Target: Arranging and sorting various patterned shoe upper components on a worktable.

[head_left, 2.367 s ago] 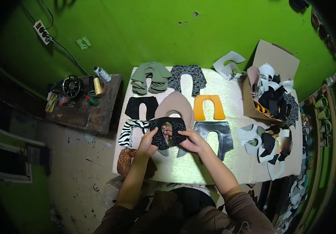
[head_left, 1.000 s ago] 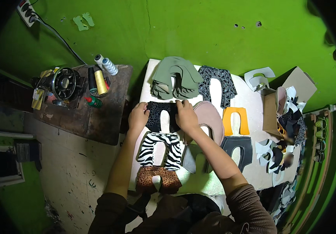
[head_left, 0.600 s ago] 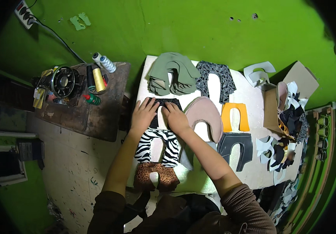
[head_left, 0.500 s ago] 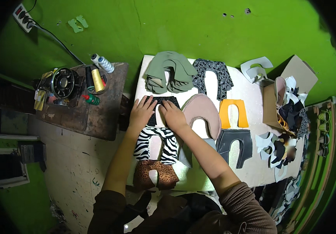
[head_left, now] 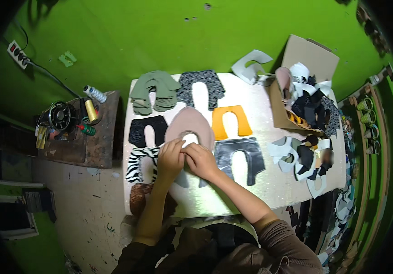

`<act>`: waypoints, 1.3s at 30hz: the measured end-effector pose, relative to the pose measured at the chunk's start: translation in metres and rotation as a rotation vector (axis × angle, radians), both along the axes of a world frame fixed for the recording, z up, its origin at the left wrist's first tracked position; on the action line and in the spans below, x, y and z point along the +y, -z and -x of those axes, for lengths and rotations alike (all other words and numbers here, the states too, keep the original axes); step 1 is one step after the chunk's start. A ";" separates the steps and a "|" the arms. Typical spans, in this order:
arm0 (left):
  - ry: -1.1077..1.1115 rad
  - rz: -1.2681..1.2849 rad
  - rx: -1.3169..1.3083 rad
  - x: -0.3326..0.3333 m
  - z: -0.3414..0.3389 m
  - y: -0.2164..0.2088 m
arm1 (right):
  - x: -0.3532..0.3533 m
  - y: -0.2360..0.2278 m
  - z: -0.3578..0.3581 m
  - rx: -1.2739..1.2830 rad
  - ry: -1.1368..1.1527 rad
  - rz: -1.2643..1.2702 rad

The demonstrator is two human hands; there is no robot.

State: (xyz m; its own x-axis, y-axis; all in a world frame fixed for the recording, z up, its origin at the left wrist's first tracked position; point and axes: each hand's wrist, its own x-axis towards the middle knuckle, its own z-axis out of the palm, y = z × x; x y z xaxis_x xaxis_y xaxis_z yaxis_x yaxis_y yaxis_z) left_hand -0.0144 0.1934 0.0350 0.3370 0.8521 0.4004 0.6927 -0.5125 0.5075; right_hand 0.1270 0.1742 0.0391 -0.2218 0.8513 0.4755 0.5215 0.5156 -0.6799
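My left hand (head_left: 171, 159) and my right hand (head_left: 200, 160) meet at the inner curve of the pink U-shaped pieces (head_left: 189, 119), in the middle of the table. Fingers of both are bent and close together; whatever is between them is hidden. Under and below the hands, a grey piece (head_left: 181, 179) shows in part. To their left lie black patterned pieces (head_left: 135, 131), zebra-striped pieces (head_left: 135, 165) and brown patterned pieces (head_left: 141, 201), partly covered by my left arm. An orange piece (head_left: 220, 125) and dark grey shiny pieces (head_left: 254, 160) lie to the right.
Green pieces (head_left: 147, 86) and grey-black patterned pieces (head_left: 188, 84) lie at the table's far side. A cardboard box (head_left: 278, 107) of scraps stands right, with loose scraps (head_left: 306, 157) before it. At left, a wooden sewing table (head_left: 103, 137) carries a sewing machine (head_left: 60, 116) and thread spools (head_left: 90, 109).
My hands have left the black patterned pieces, where they lay spread, and come together at the pink pieces. The view has turned right, so the table appears further left.
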 end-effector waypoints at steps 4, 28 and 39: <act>0.032 0.064 -0.075 -0.038 -0.081 0.003 | -0.039 0.012 -0.080 0.063 0.063 0.144; 0.139 0.505 -0.230 -0.136 -0.372 -0.010 | -0.140 0.017 -0.427 -0.232 0.414 0.321; 0.110 0.449 -0.456 -0.141 -0.349 -0.023 | -0.124 -0.055 -0.394 0.628 -0.265 0.991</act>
